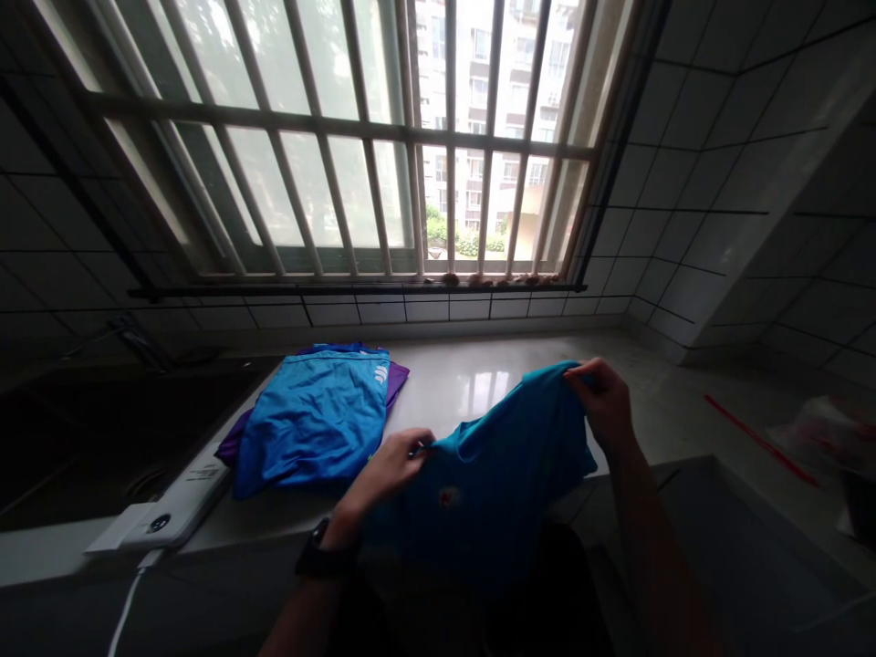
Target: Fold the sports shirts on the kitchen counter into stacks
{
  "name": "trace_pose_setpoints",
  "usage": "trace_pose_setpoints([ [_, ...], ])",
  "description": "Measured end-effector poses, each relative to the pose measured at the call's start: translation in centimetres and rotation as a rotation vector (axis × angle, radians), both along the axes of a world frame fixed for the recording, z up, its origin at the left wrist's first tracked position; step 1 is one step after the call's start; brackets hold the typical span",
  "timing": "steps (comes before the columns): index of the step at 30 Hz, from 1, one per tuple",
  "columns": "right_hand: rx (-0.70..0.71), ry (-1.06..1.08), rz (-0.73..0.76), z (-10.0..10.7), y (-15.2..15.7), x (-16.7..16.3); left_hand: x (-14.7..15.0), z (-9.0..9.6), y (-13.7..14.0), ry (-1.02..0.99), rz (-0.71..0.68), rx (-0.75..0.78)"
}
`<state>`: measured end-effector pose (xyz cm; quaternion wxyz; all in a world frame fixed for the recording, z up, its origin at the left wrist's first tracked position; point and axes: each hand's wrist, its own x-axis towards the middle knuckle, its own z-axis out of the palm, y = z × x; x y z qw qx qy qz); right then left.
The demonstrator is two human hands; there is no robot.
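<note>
A blue shirt (493, 493) hangs between my two hands over the counter's front edge, with a small badge on its cloth. My left hand (393, 465), a dark watch on its wrist, pinches the shirt's upper edge near the middle. Higher and to the right, my right hand (602, 401) grips the other upper corner. The shirt's lower part falls into shadow. To the left of my left hand, a pile of flat-laid garments lies on the counter, a blue one (318, 420) on top and a purple one (397, 383) showing beneath.
A dark sink (41, 411) with a faucet (137, 339) is at the left. A white power bank (182, 502) with a cable (130, 602) lies at the counter edge (266, 529). Right are a red strip (759, 438) and a plastic bag (825, 429). A barred window (362, 132) stands behind.
</note>
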<state>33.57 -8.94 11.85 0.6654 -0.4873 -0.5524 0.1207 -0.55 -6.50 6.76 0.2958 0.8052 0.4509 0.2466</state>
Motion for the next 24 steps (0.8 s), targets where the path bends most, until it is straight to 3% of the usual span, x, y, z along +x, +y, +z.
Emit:
trace_pose_setpoints([
  [2,0.044,-0.007,-0.133,0.4,0.1,1.4,-1.6,2.0,0.8,-0.152,0.211,0.109],
  [5,-0.077,-0.166,-0.174,-0.1,1.0,2.0,-2.5,4.5,2.1,-0.244,0.506,0.320],
  [8,-0.162,-0.262,-0.260,-1.4,2.3,1.1,-1.6,6.4,2.9,-0.251,0.649,0.489],
  [10,-0.201,-0.320,-0.296,-1.9,2.7,0.4,-0.8,7.6,2.8,-0.235,0.686,0.524],
  [13,-0.187,-0.419,-0.291,-1.8,2.2,0.2,-0.7,9.2,2.0,-0.185,0.637,0.569],
  [17,0.059,-0.359,-0.463,-0.4,1.0,1.5,-2.3,10.0,1.9,-0.139,0.625,0.760],
  [20,-0.066,-0.464,-0.341,0.2,1.7,2.4,-2.8,9.5,4.0,0.035,0.523,0.598],
  [24,-0.173,-0.512,-0.300,-0.5,3.9,2.8,-3.0,8.7,6.3,0.140,0.197,0.234],
])
